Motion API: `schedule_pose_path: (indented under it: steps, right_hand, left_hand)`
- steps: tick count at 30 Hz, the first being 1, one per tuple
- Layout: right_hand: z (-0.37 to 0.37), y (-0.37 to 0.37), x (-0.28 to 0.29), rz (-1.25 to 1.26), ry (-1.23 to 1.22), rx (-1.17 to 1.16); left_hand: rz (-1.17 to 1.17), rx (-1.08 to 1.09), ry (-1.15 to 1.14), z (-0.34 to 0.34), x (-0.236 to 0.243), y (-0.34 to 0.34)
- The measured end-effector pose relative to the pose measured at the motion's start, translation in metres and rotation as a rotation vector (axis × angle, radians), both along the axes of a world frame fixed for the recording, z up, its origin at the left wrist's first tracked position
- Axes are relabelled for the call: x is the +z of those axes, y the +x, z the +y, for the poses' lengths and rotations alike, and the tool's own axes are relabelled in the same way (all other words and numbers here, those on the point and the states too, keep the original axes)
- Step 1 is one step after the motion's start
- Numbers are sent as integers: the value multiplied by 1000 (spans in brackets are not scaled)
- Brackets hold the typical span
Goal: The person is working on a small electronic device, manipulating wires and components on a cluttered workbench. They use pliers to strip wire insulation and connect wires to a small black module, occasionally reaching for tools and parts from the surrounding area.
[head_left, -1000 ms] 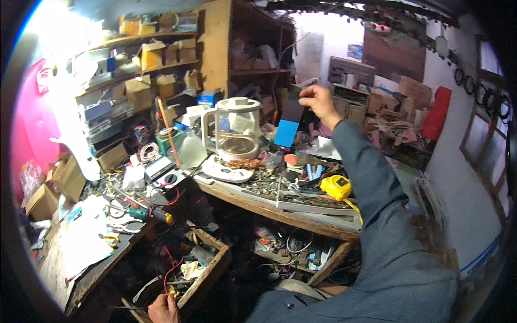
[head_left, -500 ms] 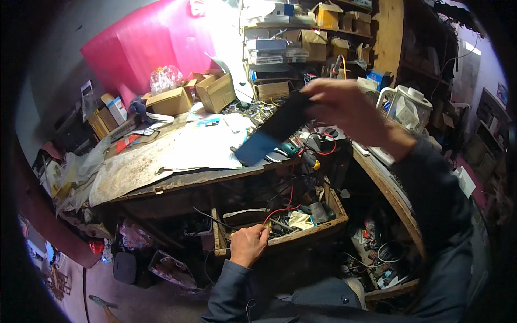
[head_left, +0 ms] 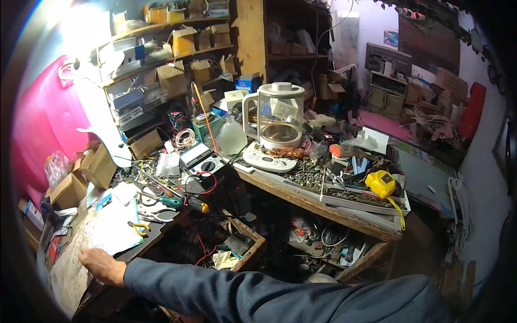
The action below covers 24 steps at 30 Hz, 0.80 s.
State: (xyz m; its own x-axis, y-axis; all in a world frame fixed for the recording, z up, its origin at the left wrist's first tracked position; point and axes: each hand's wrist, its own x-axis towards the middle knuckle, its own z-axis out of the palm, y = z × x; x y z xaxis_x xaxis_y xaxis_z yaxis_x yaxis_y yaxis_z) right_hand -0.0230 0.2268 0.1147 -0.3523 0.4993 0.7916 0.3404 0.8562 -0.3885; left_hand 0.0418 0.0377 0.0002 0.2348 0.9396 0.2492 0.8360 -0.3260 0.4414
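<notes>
My right hand (head_left: 102, 265), at the end of a dark sleeve stretched from the lower right, has its fingers curled down at the worn surface of the left bench (head_left: 69, 285); whatever may be in them is hidden. Just beyond it lie white papers (head_left: 113, 220), yellow-handled pliers (head_left: 139, 227) and silver pliers (head_left: 161, 215) beside a green-handled screwdriver (head_left: 173, 202). A red flat item (head_left: 54, 247) is to its left. I cannot see my left hand.
A glass kettle (head_left: 277, 118), a tray of small metal parts (head_left: 365, 202) and a yellow tape measure (head_left: 379, 183) crowd the right bench. Open drawers (head_left: 250, 253) hold wires and clutter below. Cardboard boxes (head_left: 97, 167) and loaded shelves line the back.
My right hand has come from raised, holding a black-and-blue flat piece, down and left onto the left bench; that piece is no longer visible. My left hand, earlier at the drawer, is out of sight.
</notes>
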Motion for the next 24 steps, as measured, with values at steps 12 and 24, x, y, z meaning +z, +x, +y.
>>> schedule_pose_path:
  steps: [12,24]
  right_hand:
    - [-86,70,-36,-310,-80,176]
    - [-186,238,-70,-169,-187,113]
  left_hand:
    - [23,52,50,-7,-9,-18]
    - [47,15,318,37,-81,-40]
